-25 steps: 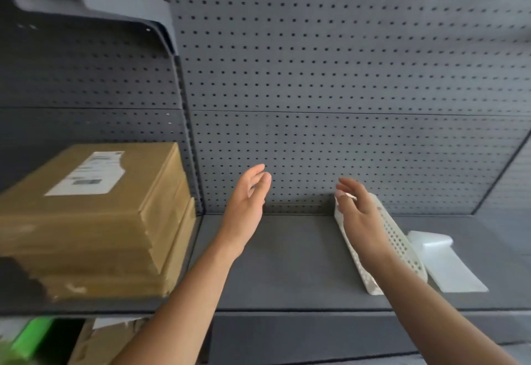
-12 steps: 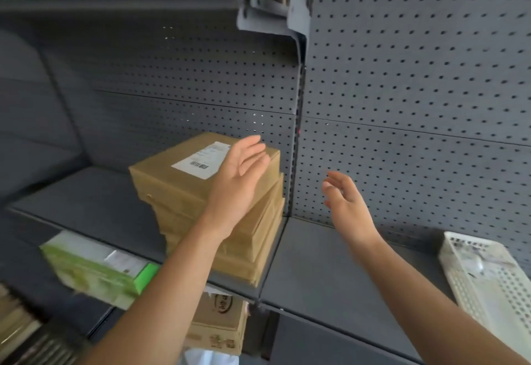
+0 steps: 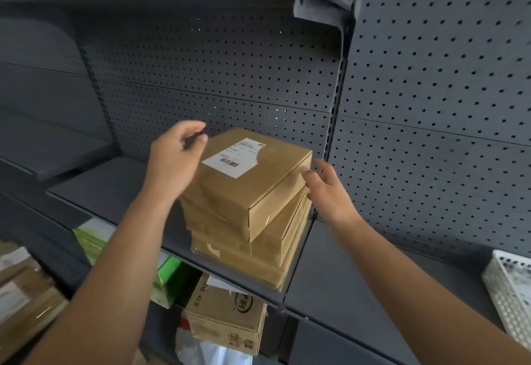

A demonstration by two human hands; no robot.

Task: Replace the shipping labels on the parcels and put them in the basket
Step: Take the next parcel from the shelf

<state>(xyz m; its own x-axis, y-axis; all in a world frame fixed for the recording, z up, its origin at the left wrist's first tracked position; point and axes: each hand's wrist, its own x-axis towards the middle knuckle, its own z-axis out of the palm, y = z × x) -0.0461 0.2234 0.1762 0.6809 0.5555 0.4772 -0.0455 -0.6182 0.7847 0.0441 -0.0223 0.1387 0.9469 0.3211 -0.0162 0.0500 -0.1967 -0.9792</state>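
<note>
Your two hands flank the top parcel (image 3: 247,180) of a brown stack that sits at the right end of the left shelf (image 3: 115,192), hard against the upright where the two shelf boards meet, with its near corner close to the front edge. The top parcel lies skewed on the one beneath, one corner pointing toward you; its long axis looks to run from near-left to far-right, though the wide lens makes that uncertain. A white shipping label (image 3: 234,157) lies flat on its upper face, toward the far-left side.

Your left hand (image 3: 172,163) is the nearer one: it hovers at the parcel's left edge, fingers curled and loosely parted, holding nothing. Whether it touches the cardboard I cannot tell. Your right hand (image 3: 327,189) is open, fingers spread, just beside the right edge and also empty.

The parcel lies between your palms, so closing inward from both sides should pinch it across its shorter span. The white basket (image 3: 511,292) waits on the right shelf board, well apart.
</note>
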